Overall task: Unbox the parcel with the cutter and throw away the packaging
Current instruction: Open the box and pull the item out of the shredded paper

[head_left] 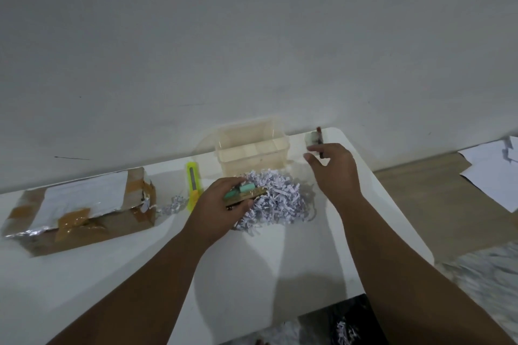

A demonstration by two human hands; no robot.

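White surface [274, 255] against a pale wall; head view looks down over both forearms.

Parcel [84, 209]: brown cardboard box, lying flat at the left of the surface, torn open along its near edge. Brown tape patches and a white label on its top face; silvery lining shows at the torn edge. Neither hand touches it.

Cutter [193, 185]: yellow body, grey blade track, lying on the surface between the parcel and the shredded paper, apart from both hands though just beside the left one.

Shredded paper [276, 199]: loose pile of white strips at mid-surface, in front of a clear plastic container [252, 148] that stands at the far edge by the wall. A few stray strips lie near the parcel's right end.

Left hand [218, 204]: closed around a small bundle of items [246, 193], a mint-green piece and a flat yellowish-brown one, held just above the near-left side of the pile. What the items are is not clear.

Right hand [333, 168]: fingers loosely spread and curled, reaching toward the far right corner of the surface. It is at a small object [315, 140] with a dark red part; whether the fingers grip it or only touch it, cannot tell.

On the wooden floor to the right lie white sheets [496, 173]. Below the surface's near edge, more shredded strips [344, 329] on something dark.
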